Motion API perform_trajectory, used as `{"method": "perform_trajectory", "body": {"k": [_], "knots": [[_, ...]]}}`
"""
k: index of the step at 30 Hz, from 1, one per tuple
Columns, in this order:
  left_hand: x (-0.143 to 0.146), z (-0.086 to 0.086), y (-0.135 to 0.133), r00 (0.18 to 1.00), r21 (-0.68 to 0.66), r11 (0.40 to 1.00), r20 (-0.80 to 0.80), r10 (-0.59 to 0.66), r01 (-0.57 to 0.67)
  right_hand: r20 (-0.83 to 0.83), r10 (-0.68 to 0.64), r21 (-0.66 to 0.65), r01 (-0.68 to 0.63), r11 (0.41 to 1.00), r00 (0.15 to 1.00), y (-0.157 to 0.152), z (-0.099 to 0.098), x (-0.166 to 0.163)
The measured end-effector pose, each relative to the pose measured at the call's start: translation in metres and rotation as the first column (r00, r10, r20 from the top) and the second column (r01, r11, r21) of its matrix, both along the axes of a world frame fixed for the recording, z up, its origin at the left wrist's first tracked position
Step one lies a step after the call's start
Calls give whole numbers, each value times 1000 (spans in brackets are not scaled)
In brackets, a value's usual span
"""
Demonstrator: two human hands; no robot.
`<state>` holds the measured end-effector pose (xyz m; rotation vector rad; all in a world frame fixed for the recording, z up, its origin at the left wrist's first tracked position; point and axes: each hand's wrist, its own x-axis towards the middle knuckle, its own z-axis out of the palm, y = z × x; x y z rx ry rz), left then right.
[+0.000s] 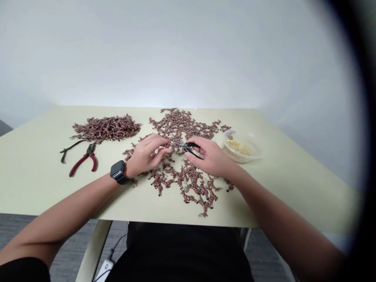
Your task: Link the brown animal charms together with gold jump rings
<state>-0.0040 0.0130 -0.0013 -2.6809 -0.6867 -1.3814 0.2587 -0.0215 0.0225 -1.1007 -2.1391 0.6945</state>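
My left hand (pixel 148 153), with a black smartwatch (pixel 118 172) on its wrist, pinches a small brown charm over the spread of brown figurine charms (pixel 188 180). My right hand (pixel 210 156) grips black-handled pliers (pixel 188 147), whose tip points left toward the left hand's fingertips. Both hands hover just above the scattered charms at the table's middle.
A heaped pile of the same brown charms (pixel 107 128) lies at the left rear. Red-handled pliers (pixel 84 158) and a black tool (pixel 69 149) lie at left. A clear plastic bowl (pixel 252 154) of small gold rings sits at right. The pale table (pixel 293 184) ends near me.
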Motion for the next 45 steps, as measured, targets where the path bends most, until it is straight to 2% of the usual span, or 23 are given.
{"method": "perform_trajectory", "body": {"k": [3,6,13,26,34,38,42,45], "knots": [[0,-2,0,1000,-11,1000,4,2,-2,81,-25,243,5,970,996,0,-3,0],[-1,-3,1,1000,-25,1000,15,6,-5,131,-37,335,-9,942,991,2,-3,2],[2,-1,-3,998,-75,996,31,52,-50,202,-53,422,-38,906,978,1,-8,1],[2,-1,-3,999,-65,997,23,47,-45,236,-116,556,-36,831,965,0,-11,-1],[2,-2,-3,998,-65,997,22,54,-52,242,-112,515,-30,857,964,-1,-11,0],[1,-1,-2,999,-57,998,14,37,-36,219,-69,443,-36,896,973,-3,-7,0],[-1,-3,0,1000,-54,999,-14,-6,5,174,5,232,-46,972,985,-5,4,1],[-2,-5,1,998,-26,998,-41,-57,56,106,89,-65,-83,994,990,-3,9,5]]}}
